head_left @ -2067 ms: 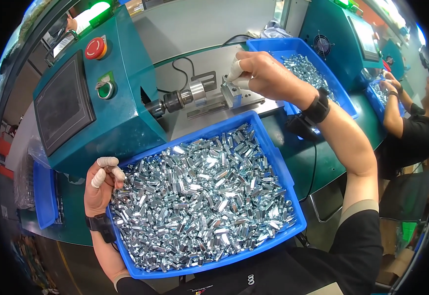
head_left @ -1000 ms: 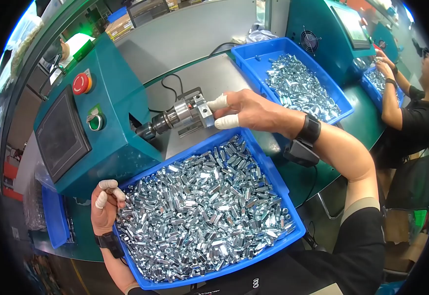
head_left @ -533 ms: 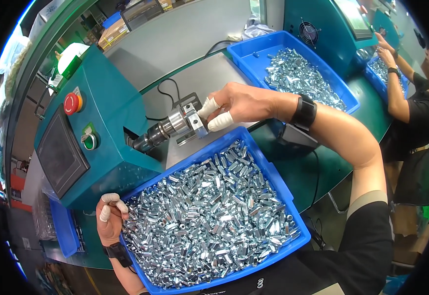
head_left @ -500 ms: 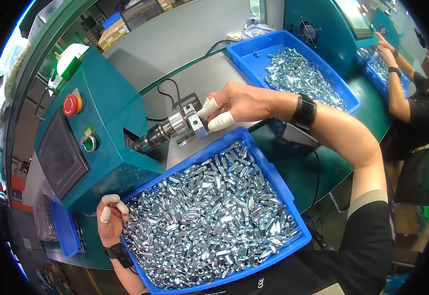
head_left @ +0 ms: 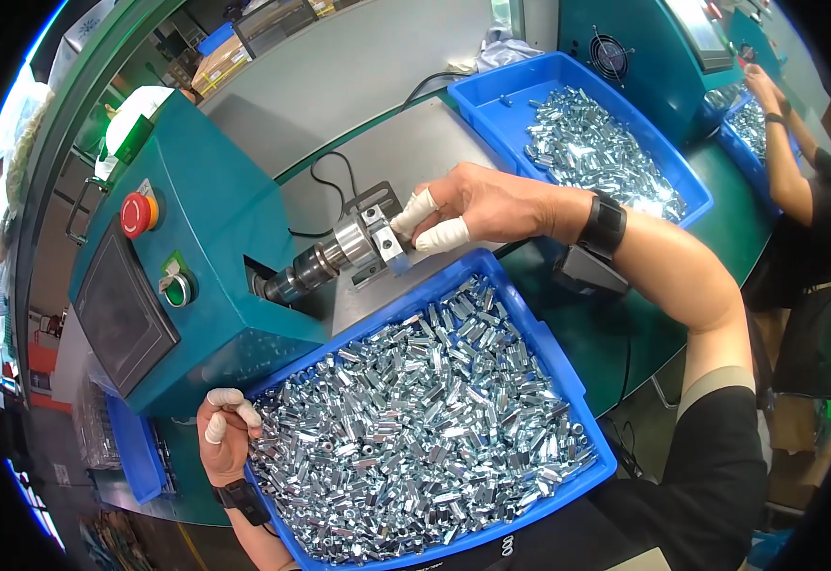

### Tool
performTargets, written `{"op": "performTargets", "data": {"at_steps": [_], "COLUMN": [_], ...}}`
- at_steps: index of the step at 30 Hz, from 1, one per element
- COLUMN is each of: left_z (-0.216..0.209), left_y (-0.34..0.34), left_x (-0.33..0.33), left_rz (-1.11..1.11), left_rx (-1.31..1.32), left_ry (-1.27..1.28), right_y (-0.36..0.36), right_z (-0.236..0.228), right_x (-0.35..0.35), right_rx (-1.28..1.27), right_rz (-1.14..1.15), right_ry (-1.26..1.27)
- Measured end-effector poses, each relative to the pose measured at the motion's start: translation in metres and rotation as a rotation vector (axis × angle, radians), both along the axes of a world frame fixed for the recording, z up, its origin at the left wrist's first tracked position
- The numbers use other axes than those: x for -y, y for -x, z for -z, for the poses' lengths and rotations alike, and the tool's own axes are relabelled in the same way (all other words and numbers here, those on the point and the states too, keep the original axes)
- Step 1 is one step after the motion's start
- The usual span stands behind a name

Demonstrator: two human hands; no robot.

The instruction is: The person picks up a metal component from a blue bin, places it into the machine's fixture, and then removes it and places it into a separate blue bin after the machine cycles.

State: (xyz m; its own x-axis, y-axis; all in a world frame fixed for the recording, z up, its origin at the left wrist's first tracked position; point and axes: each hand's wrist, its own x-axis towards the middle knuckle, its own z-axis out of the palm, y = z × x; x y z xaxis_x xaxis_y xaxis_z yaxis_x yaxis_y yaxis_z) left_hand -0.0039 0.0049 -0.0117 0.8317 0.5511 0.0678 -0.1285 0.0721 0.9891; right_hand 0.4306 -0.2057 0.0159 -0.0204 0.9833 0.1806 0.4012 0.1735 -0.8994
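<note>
At the end of a spindle on the teal machine sits a metal clamping fixture (head_left: pixel 377 238). My right hand (head_left: pixel 501 209) is closed at its right side, with white finger covers on the thumb and a finger. Whatever these fingertips pinch is mostly hidden beside the fixture. My left hand (head_left: pixel 226 447) is at the left wall of a blue tray (head_left: pixel 567 366), its covered fingers curled in; what they hold, if anything, cannot be made out. A heap of small shiny hexagonal metal spacers (head_left: pixel 415 428) fills this tray.
The teal machine (head_left: pixel 215 314) carries a red stop button (head_left: pixel 137 214), a green knob (head_left: pixel 177 289) and a dark screen (head_left: pixel 125 305). Another blue tray (head_left: pixel 491 114) with spacers stands at the back right. A co-worker's arms (head_left: pixel 782 143) are at the far right.
My right fingertips stay at the fixture and my left hand stays curled by the tray. The whole view has shifted slightly. The co-worker's hands have moved a little.
</note>
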Motion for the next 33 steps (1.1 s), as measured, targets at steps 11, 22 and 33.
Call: {"op": "performTargets", "data": {"at_steps": [11,22,33], "left_z": [-0.004,-0.009,-0.003], "left_y": [-0.001,-0.006,-0.008], "left_x": [0.0,0.009,0.003], "left_rz": [0.034,0.06,0.081], "left_rx": [-0.003,0.001,0.011], "left_ry": [-0.033,-0.099,-0.091], "right_y": [0.003,0.012,0.021], "right_z": [-0.012,-0.023,-0.059], "right_x": [0.003,-0.003,0.007], "right_rx": [-0.05,0.458,1.004], "right_rz": [0.048,0.535,0.63], "right_ry": [0.098,0.03,-0.012]}}
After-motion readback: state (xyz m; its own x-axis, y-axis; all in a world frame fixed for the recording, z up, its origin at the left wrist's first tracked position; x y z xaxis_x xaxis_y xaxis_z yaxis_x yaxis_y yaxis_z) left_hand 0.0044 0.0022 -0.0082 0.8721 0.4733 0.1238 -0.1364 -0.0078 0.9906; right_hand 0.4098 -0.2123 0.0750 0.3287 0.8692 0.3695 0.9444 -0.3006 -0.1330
